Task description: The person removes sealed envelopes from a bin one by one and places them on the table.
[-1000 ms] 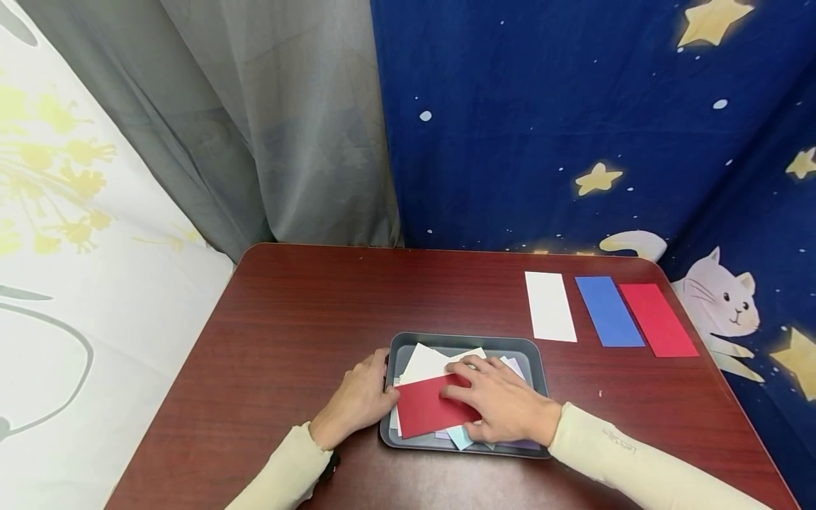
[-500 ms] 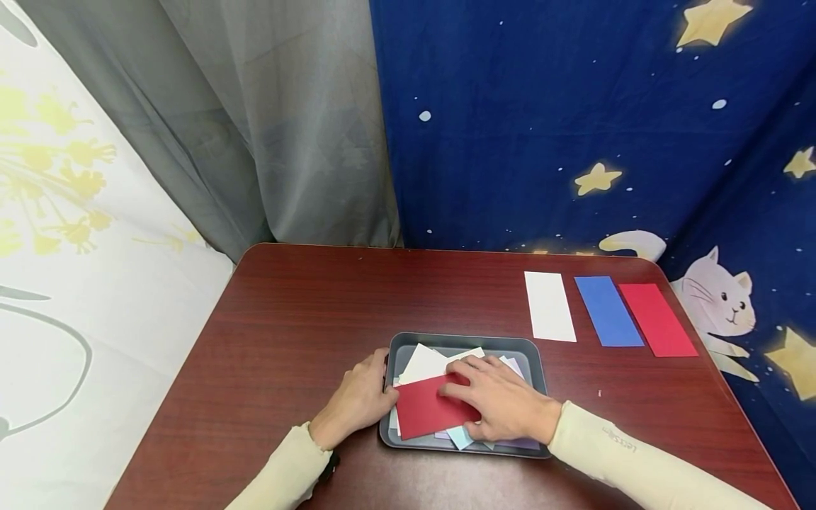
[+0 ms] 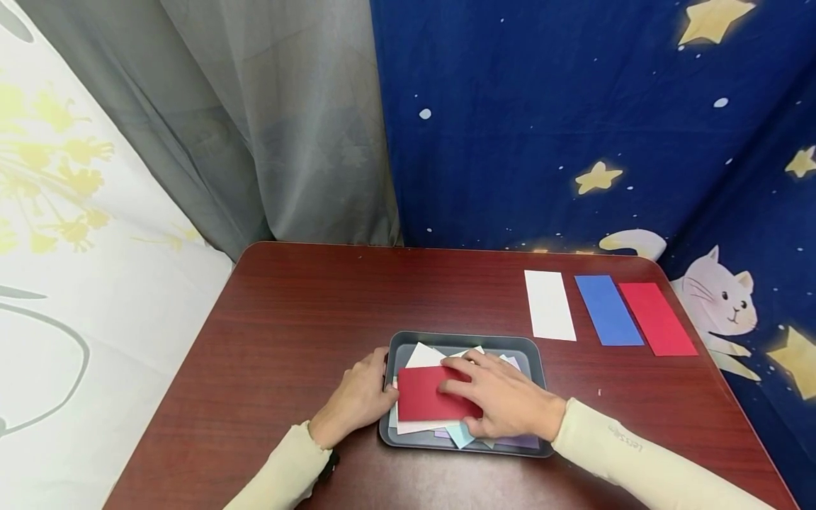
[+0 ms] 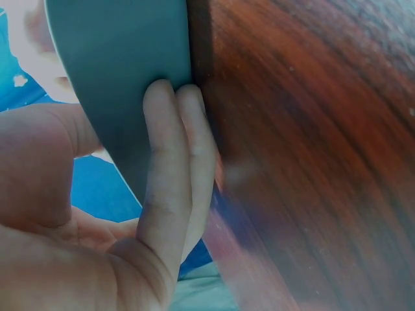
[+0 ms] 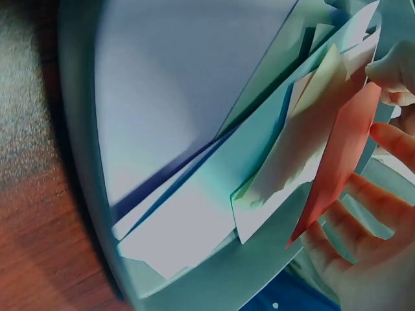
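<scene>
In the head view my left hand holds the left side of a dark grey tray. Its thumb lies at the rim, and two fingertips press the outer wall in the left wrist view. My right hand reaches over the tray and holds a red card, with the fingers over the card and the thumb by its near right corner. Under it lie white, light blue and purple pieces of paper, overlapping at mixed angles. The right hand hides part of the pile.
On the brown table, a white card, a blue card and a red card lie side by side at the back right. Grey and dark blue curtains hang behind the table.
The red card in the tray has turned and shifted slightly away from me, so its edges line up more with the tray. More white paper shows below it. The left hand stays put.
</scene>
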Tool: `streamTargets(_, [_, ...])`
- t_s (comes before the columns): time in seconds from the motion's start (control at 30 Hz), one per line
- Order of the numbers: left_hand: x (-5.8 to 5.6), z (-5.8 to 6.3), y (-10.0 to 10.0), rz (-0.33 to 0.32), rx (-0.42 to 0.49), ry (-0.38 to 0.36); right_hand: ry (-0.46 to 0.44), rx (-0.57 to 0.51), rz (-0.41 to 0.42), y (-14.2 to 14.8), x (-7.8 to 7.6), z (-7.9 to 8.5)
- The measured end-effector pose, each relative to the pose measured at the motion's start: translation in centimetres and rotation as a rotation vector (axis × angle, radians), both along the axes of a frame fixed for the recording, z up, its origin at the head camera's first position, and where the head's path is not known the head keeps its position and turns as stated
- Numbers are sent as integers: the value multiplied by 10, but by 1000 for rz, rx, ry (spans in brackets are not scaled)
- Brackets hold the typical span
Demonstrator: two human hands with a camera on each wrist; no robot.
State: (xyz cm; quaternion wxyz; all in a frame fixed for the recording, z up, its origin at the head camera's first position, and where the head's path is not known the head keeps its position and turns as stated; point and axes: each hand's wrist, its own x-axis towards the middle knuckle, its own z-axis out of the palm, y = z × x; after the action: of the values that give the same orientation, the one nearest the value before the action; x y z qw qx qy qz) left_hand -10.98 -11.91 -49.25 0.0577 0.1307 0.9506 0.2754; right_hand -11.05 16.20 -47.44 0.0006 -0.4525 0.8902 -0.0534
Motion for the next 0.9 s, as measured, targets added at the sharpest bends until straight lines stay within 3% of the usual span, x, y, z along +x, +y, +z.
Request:
streamTargets(0.6, [-1, 1, 1, 0, -6, 12, 76, -37, -55, 21, -6, 12])
streamTargets(0.9, [0, 2, 2, 6, -6, -9, 98, -54, -131, 40, -7, 17])
